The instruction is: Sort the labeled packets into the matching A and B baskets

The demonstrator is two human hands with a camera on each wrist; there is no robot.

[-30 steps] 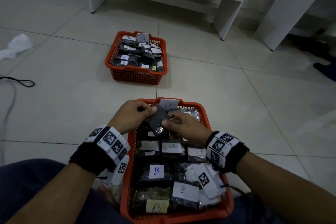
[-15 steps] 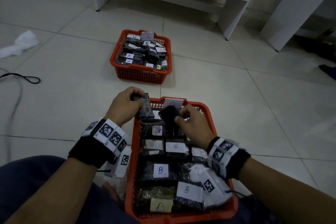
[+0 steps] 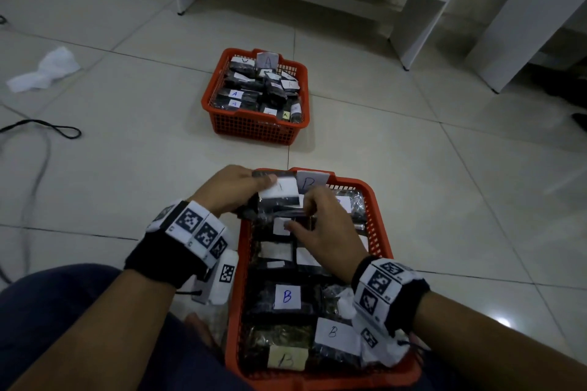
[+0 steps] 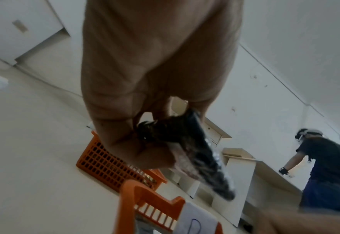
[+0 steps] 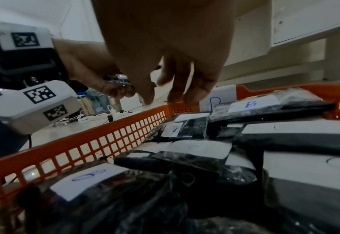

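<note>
Since half a second ago, the left hand (image 3: 233,189) has turned its dark packet (image 3: 279,195) so the white label faces up at the far end of the near B basket (image 3: 376,216), probably to read the letter before choosing between it and the A basket (image 3: 254,128) further off. Its fingers stay curled round the packet's end, thumb on top. Beside it, the right hand (image 3: 324,232) hovers palm-down over the packets below, fingers loosely bent, holding nothing.
</note>
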